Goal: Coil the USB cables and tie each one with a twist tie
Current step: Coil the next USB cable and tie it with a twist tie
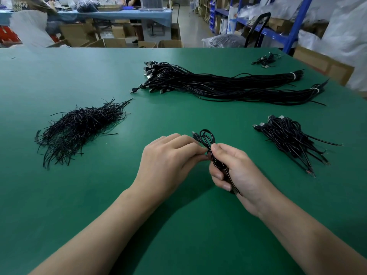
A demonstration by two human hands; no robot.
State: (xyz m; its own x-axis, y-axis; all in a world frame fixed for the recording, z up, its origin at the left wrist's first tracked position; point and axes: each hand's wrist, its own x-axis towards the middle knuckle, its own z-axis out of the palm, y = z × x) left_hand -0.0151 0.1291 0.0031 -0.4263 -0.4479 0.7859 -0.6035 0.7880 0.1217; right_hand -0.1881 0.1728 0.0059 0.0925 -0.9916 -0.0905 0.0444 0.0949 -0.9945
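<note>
Black USB cable (207, 138) coiled, looped top, both hands pinching middle.

The cable (208, 138) gripped in the right hand (238, 171) has a smooth black plastic jacket with a slight gloss. The table (99, 195) under both hands is covered in an even, matt green mat, perhaps rubbery. Left of the left hand (168, 157), the twist ties (79, 130) are thin black strips with a faint sheen, while right of the right hand the coiled pile (288, 139) shows glossy black sheathing and bright silvery metal plug shells.
</note>
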